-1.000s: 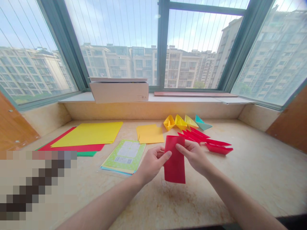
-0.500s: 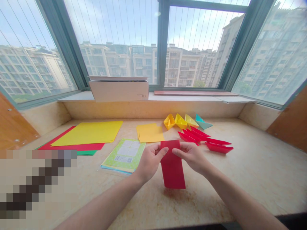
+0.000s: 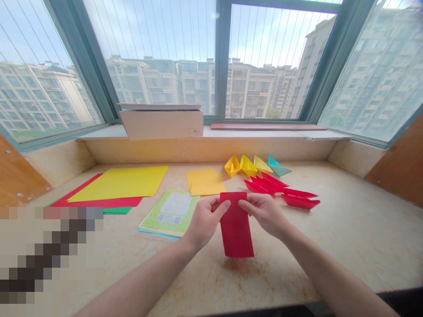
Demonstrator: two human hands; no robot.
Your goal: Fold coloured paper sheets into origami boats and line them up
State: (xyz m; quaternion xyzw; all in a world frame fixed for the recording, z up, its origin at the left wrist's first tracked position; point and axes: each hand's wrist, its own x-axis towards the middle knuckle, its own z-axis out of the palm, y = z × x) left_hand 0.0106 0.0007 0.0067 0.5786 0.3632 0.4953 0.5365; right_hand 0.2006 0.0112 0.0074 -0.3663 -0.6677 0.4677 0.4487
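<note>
A folded red sheet of paper point(image 3: 236, 229) hangs upright above the stone counter point(image 3: 346, 237), held at its top edge by both hands. My left hand point(image 3: 205, 220) pinches its upper left corner with thumb on the front. My right hand point(image 3: 264, 213) pinches the upper right corner the same way. Just behind my right hand lie several red folded paper boats point(image 3: 287, 196).
Behind the hands: a small yellow sheet point(image 3: 205, 181), three yellow paper boats point(image 3: 246, 165) and a teal one point(image 3: 277, 166). At the left lie large yellow sheets point(image 3: 122, 182) on red and green ones, and a green paper pack point(image 3: 170, 212). A cardboard box point(image 3: 161, 122) stands on the sill.
The red sheet has dropped slightly and straightened between my hands, with both pinches now at its top corners. The view has shifted a little.
</note>
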